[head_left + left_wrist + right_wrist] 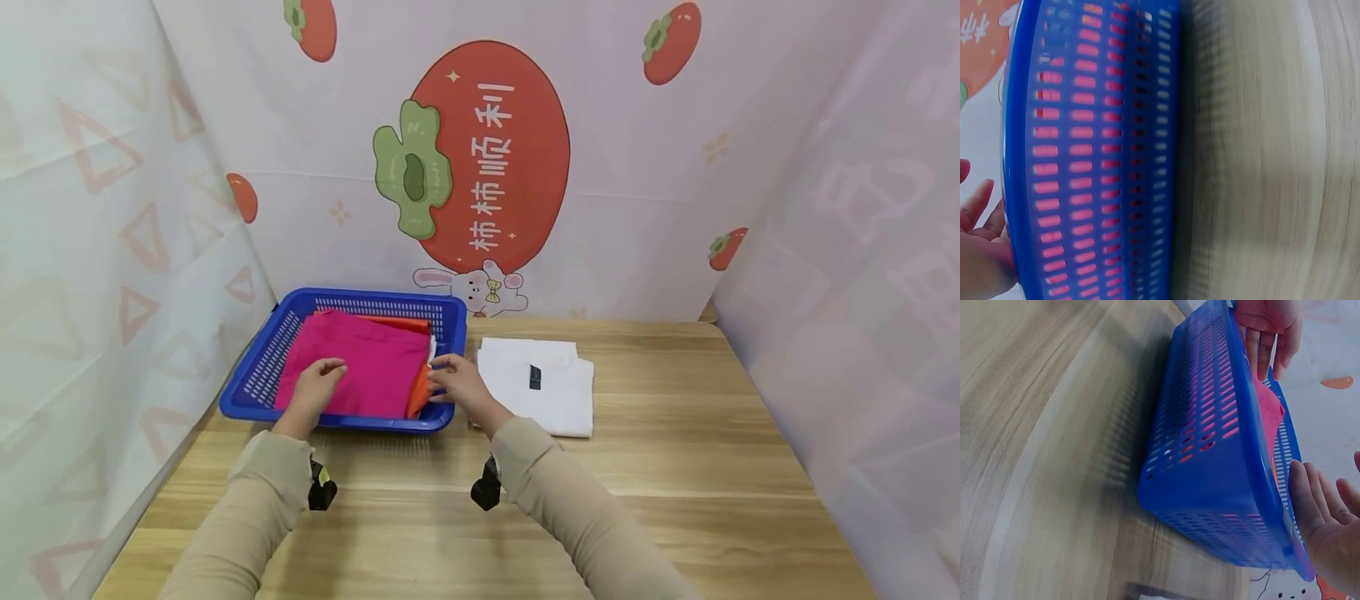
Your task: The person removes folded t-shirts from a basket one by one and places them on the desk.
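A blue plastic basket (pixel 247 392) with slotted sides holds folded cloths. On top lies a magenta folded cloth (pixel 363 362), with orange cloth (pixel 422 390) showing beneath and beside it. Above the magenta cloth is my left hand (pixel 317 390), its fingers loosely bent and holding nothing; the left wrist view catches part of it behind the basket's rim. My right hand (pixel 463 387) is over the basket's right rim, fingers extended near the orange cloth. In the right wrist view, its palm (pixel 1329 544) shows with nothing gripped. Whether either hand touches the cloth is unclear.
Right of the basket, a white folded garment (pixel 536 408) with a dark label lies on the wooden table (pixel 660 467). Printed curtains (pixel 637 208) enclose the back and both sides.
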Tool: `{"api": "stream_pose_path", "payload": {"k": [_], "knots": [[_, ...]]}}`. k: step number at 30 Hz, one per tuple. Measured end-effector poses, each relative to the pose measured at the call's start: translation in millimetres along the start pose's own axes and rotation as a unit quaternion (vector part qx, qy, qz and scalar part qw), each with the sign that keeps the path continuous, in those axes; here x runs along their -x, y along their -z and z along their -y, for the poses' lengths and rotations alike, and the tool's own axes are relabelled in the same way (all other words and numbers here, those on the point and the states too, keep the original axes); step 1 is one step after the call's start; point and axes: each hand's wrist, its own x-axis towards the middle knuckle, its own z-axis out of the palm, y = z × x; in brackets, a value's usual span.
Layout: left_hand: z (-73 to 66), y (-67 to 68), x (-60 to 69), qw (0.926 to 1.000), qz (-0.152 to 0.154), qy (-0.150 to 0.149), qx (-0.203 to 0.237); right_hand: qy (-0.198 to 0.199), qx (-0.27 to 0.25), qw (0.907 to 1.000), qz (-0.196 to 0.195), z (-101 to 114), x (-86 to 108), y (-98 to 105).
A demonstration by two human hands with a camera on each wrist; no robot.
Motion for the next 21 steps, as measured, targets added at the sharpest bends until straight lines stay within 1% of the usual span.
{"api": "stream_pose_path", "payload": {"k": [4, 6, 10, 14, 17, 19, 21], "knots": [[2.7, 6.3, -4.5, 0.9995, -0.014, 0.014, 0.023, -0.006, -0.007, 0.9999, 0.009, -3, -5.5, -7], [4.7, 9.2, -7.0, 0.9994, -0.026, 0.018, 0.013, -0.008, -0.006, 0.9999, 0.008, -5, -8.2, -10], [11.4, 14.8, -12.5, 0.9985, -0.047, 0.017, -0.025, -0.016, 0.007, 0.9998, -0.001, -8, -12.2, -17], [16.7, 18.5, -16.3, 0.9966, -0.060, 0.021, -0.052, -0.025, 0.040, 0.9989, -0.001, -6, -13.3, -22], [19.0, 20.5, -19.6, 0.9944, -0.071, 0.027, -0.073, -0.029, 0.077, 0.9966, 0.002, -5, -15.4, -26], [21.2, 22.6, -22.7, 0.9924, -0.076, 0.029, -0.093, -0.034, 0.116, 0.9926, 0.001, -6, -17.8, -29], [24.1, 25.7, -26.1, 0.9882, -0.083, 0.034, -0.124, -0.041, 0.156, 0.9868, -0.001, -9, -21.5, -32]]}}
